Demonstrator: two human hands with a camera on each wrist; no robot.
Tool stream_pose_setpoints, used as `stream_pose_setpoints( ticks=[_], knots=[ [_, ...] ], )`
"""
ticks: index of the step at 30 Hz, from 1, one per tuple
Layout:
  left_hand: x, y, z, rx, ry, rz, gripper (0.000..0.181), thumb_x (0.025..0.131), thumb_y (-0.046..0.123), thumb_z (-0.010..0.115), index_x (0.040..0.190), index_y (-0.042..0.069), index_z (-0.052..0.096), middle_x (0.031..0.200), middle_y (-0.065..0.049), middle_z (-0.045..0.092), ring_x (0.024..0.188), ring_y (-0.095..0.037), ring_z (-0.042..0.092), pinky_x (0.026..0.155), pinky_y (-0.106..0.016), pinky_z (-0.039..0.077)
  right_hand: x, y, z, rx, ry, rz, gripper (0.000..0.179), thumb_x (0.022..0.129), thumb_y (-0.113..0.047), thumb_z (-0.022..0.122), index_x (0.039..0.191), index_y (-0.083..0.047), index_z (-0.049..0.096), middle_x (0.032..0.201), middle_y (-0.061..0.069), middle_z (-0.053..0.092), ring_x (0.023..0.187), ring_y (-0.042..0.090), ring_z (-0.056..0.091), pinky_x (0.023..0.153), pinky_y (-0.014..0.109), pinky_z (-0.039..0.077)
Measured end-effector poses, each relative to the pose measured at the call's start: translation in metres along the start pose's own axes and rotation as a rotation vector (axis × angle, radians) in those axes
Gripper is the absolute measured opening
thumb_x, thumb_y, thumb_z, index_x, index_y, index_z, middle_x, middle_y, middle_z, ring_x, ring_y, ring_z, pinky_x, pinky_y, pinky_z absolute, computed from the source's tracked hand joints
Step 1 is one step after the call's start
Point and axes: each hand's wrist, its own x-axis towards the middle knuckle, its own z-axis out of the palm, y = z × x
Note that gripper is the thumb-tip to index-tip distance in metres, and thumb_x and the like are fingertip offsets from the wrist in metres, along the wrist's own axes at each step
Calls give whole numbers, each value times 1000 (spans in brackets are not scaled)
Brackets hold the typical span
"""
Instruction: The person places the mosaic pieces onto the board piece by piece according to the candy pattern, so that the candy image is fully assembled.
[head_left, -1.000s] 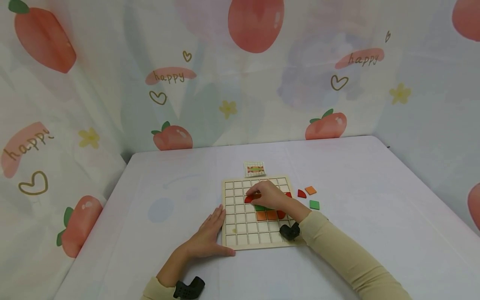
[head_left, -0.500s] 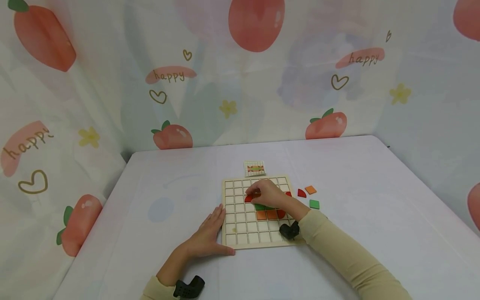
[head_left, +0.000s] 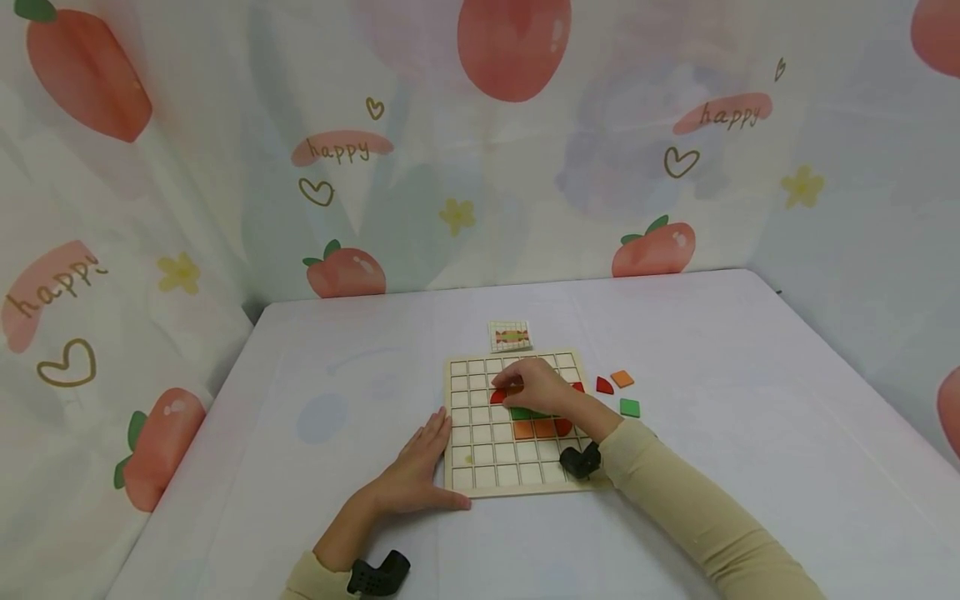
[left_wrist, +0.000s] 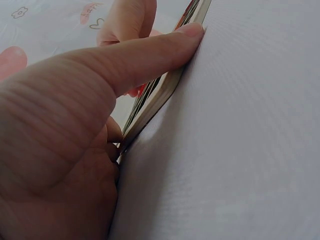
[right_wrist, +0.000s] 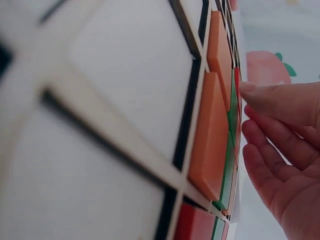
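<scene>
Head view: straight-fingered left hand (head_left: 412,475) against the pale wooden grid board (head_left: 487,477), I'd level the red rounded tile (head_left: 498,397) my right hand (head_left: 538,390) pinches.

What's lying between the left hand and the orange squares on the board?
In the head view, between the left hand and the orange squares lie only the rim and unfilled cells of the grid board.

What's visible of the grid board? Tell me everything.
The grid board looks like pale wood, with a plain rim and raised strips dividing it into cells. It lies flat on the white table; orange, green and red pieces sit in some cells. The left hand touches its left edge and near corner; the right hand is over it, contact unclear.
</scene>
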Motion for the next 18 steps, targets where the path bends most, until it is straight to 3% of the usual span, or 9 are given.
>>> stream_pose_setpoints(
  ticks=[10, 18],
  knots=[
    [1, -1, 2, 4, -2, -7, 119, 65, 62, 71, 147, 2, 9, 153, -9, -1, 138, -20, -3, 109, -43, 6, -15, -7, -9, 57, 38, -36, 27, 79, -8, 72, 104, -1, 68, 103, 6, 66, 98, 24, 59, 84, 38, 48],
    [0, -1, 2, 3, 4, -5, 118, 65, 60, 72, 147, 2, 9, 153, -9, -1, 138, -19, -3, 109, -42, 6, -46, -7, -22, 123, 96, 9, 29, 79, -10, 72, 106, -2, 67, 103, 8, 66, 100, 27, 58, 85, 47, 46]
  ],
)
